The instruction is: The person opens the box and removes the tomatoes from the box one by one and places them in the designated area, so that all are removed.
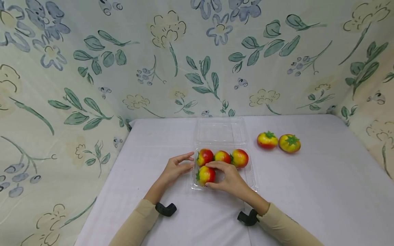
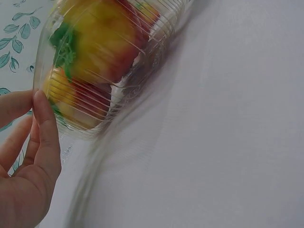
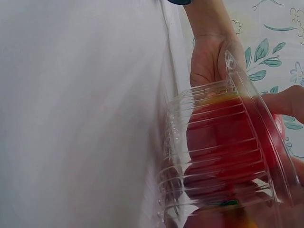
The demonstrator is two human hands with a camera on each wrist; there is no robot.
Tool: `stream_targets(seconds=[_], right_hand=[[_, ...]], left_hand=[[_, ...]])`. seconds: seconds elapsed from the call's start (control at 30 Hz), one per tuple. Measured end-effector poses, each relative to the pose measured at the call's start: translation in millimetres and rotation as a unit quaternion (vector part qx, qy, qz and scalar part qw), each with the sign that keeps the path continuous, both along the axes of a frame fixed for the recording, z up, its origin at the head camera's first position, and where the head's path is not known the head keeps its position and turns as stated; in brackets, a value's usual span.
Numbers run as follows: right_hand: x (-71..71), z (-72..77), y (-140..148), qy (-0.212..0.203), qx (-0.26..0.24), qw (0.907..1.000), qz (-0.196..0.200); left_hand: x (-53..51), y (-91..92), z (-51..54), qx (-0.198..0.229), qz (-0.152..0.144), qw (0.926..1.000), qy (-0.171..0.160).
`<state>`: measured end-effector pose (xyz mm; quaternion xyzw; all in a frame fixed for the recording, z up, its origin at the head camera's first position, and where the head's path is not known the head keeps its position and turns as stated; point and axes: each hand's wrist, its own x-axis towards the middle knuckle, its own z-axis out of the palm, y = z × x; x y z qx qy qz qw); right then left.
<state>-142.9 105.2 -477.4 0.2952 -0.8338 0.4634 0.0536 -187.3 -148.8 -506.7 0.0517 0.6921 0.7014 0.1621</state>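
A clear plastic clamshell box (image 1: pixel 250 177) lies with its lid (image 1: pixel 220 131) folded back. Three red-and-yellow toy fruits with green leafy caps fill its back row: a left one (image 1: pixel 205 157), a middle one (image 1: pixel 222 156) and a right one (image 1: pixel 240 158). Another toy fruit (image 1: pixel 205 175) sits in the front left corner. My right hand (image 1: pixel 229 177) holds this front fruit between thumb and fingers. At the box's left side, my left hand (image 1: pixel 175 169) pinches the rim, as the left wrist view shows in closer detail. Ribbed box walls partly blur the fruits in both wrist views.
Two more toy fruits, one redder (image 1: pixel 267 140) and one yellower (image 1: pixel 289 143), lie on the white-covered table (image 1: pixel 307 191) right of the box. A floral cloth (image 1: pixel 172 85) hangs behind the table.
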Motion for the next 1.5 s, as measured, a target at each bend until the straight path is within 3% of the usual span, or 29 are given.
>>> stream_targets(seconds=[0.27, 0.5, 1.07, 1.5], right_hand=[[-0.3, -0.4, 1.1, 0.003, -0.036, 0.9993, -0.008], [0.2, 1.1, 5.4, -0.021, -0.083, 0.9964, -0.002], [-0.7, 5.9, 17.3, -0.084, -0.141, 0.9859, 0.035], [-3.8, 7.6, 27.7, -0.104, -0.182, 0.9770, 0.040]], left_hand=[[0.7, 0.3, -1.7, -0.003, 0.006, 0.9999, 0.013], [-0.6, 0.3, -3.1, -0.001, 0.004, 0.9999, 0.014], [-1.6, 0.5, -2.5, -0.006, 0.004, 1.0000, 0.005], [-0.2, 0.7, 0.9, 0.003, 0.008, 1.0000, 0.000]])
